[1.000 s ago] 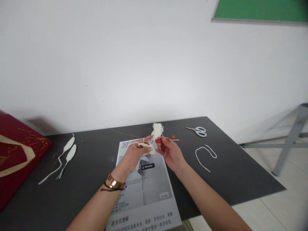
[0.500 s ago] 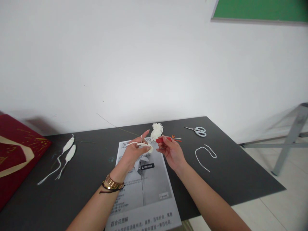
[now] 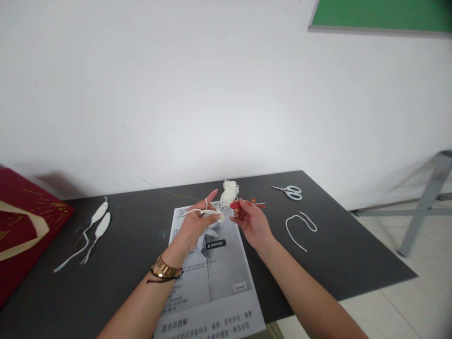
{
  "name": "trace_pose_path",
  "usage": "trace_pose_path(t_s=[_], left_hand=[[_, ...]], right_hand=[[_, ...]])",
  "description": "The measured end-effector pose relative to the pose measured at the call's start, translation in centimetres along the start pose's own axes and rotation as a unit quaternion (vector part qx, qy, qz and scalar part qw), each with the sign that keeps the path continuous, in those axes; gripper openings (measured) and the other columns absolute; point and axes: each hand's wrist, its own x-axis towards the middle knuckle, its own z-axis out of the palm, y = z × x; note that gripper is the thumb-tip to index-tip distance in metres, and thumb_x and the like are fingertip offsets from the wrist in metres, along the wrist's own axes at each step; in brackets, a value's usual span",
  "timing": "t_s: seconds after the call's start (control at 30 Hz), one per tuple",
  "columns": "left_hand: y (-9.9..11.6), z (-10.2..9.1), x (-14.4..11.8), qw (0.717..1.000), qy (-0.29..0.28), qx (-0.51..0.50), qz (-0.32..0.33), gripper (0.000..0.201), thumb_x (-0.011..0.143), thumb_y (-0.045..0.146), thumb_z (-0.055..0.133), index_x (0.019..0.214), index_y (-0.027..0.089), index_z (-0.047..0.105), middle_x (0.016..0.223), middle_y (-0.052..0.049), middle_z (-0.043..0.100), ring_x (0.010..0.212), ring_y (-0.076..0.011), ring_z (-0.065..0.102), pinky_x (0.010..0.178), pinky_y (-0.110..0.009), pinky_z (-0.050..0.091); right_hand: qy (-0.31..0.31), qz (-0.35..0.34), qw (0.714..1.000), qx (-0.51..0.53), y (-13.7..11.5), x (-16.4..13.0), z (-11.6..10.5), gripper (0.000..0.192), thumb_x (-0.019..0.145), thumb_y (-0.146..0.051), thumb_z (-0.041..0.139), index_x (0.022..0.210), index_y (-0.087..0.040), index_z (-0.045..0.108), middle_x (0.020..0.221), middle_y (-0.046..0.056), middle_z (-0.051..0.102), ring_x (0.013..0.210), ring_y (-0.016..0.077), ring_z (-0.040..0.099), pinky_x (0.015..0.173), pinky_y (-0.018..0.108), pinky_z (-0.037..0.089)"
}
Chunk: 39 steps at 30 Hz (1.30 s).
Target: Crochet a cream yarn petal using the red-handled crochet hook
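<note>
My left hand point(image 3: 199, 223) pinches a small white crocheted piece point(image 3: 221, 218) between thumb and finger, its index finger raised. White yarn point(image 3: 203, 211) loops over those fingers. A thin wire point(image 3: 165, 191) sticks out to the left behind this hand; whether it runs into the crocheted piece is unclear. My right hand point(image 3: 252, 223) is closed around the red handle of a crochet hook point(image 3: 236, 205). The hook's tip, by the crocheted piece, is too small to make out. Just beyond both hands lies a bundle of white yarn point(image 3: 230, 190).
Under the hands lies a printed sheet point(image 3: 226, 308) on the black table point(image 3: 134, 282). Scissors point(image 3: 292, 192) and a loose yarn length point(image 3: 290, 234) are on the right. At left are two white crocheted petals point(image 3: 102, 225) with tails and a red bag point(image 3: 21, 221). An orange clip point(image 3: 253, 200) sits behind the right hand.
The crocheted piece in my left hand has turned slightly, and the wire's far end has dropped lower and a little left. Both hands stay in nearly the same place.
</note>
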Motion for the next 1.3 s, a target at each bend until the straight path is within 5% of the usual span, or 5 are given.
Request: trace_pose_path(t_s=[0.33,0.6,0.83,1.07,1.3], left_hand=[[-0.7,0.2,0.1,0.989,0.056,0.122,0.06,0.063,0.066,0.021,0.07,0.127,0.022,0.057,0.067,0.005,0.059,0.063,-0.0108,0.051,0.068,-0.023,0.043],[-1.0,0.3,0.2,0.976,0.027,-0.201,-0.076,0.067,0.064,0.012,0.072,0.128,0.012,0.053,0.074,0.0,0.065,0.065,-0.0099,0.058,0.07,-0.024,0.046],[0.7,-0.7,0.3,0.958,-0.074,-0.253,-0.116,0.059,0.064,0.008,0.074,0.121,0.013,0.059,0.072,0.001,0.063,0.065,-0.0096,0.057,0.066,-0.023,0.044],[1.4,-0.9,-0.1,0.986,-0.065,-0.128,-0.089,0.052,0.062,0.013,0.078,0.113,0.014,0.067,0.07,0.001,0.064,0.065,-0.0108,0.056,0.072,-0.025,0.041],[1.1,-1.2,-0.2,0.986,-0.095,-0.075,-0.112,0.058,0.061,0.016,0.079,0.117,0.015,0.065,0.069,-0.001,0.067,0.061,-0.0129,0.057,0.065,-0.027,0.041]], right_hand=[[0.002,-0.132,0.981,-0.14,0.8,-0.7,0.5,0.019,0.077,-0.037,0.068,0.081,-0.018,0.07,0.071,0.002,0.07,0.06,0.012,0.062,0.058,0.025,0.056],[-0.17,-0.389,0.794,-0.436,1.8,-1.9,-0.2,0.028,0.084,-0.019,0.058,0.104,-0.033,0.071,0.102,0.005,0.071,0.093,0.0216,0.061,0.086,0.04,0.049],[-0.087,-0.142,0.979,-0.121,1.1,-0.8,0.4,0.013,0.08,-0.033,0.067,0.088,-0.024,0.071,0.084,0.002,0.071,0.075,0.0148,0.063,0.068,0.03,0.057],[-0.085,-0.029,0.996,0.006,0.1,-0.5,0.3,0.019,0.074,-0.037,0.072,0.081,-0.02,0.067,0.072,-0.001,0.067,0.058,0.0107,0.055,0.055,0.027,0.059],[-0.088,-0.095,0.99,-0.062,-0.8,-0.4,0.0,0.02,0.072,-0.038,0.073,0.071,-0.019,0.067,0.068,0.0,0.067,0.055,0.0116,0.055,0.056,0.029,0.058]])
